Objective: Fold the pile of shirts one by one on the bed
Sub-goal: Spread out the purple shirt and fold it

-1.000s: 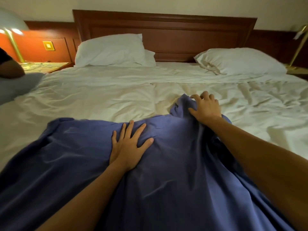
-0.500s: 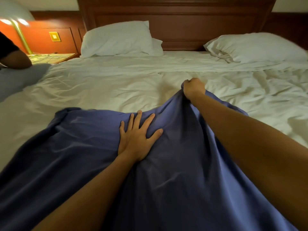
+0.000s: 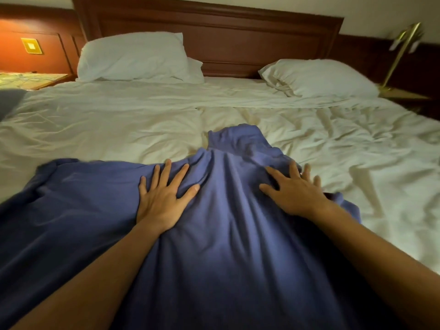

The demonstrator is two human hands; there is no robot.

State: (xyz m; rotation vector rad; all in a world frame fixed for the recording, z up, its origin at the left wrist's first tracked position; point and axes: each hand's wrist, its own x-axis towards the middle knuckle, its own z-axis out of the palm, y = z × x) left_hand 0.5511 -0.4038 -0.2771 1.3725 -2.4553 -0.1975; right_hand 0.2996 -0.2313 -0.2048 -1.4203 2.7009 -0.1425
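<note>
A blue shirt [image 3: 221, 246] lies spread over the near half of the bed [image 3: 119, 120], which has a crumpled white sheet. One part of the shirt points away from me toward the pillows, and a sleeve lies out to the left. My left hand [image 3: 164, 194] rests flat on the cloth with fingers spread. My right hand [image 3: 295, 189] lies flat on the shirt's right side, fingers apart, nothing gripped. No other shirts are in view.
Two white pillows [image 3: 133, 57] [image 3: 319, 77] lean at the wooden headboard [image 3: 214, 36]. A bedside table [image 3: 31, 79] stands at the left and a brass lamp [image 3: 402, 48] at the right. A grey cloth [image 3: 9, 101] shows at the left edge.
My right hand let go of the shirt's far part, which it had pulled forward, and came back to lie flat on the cloth. My left hand stayed pressed in place.
</note>
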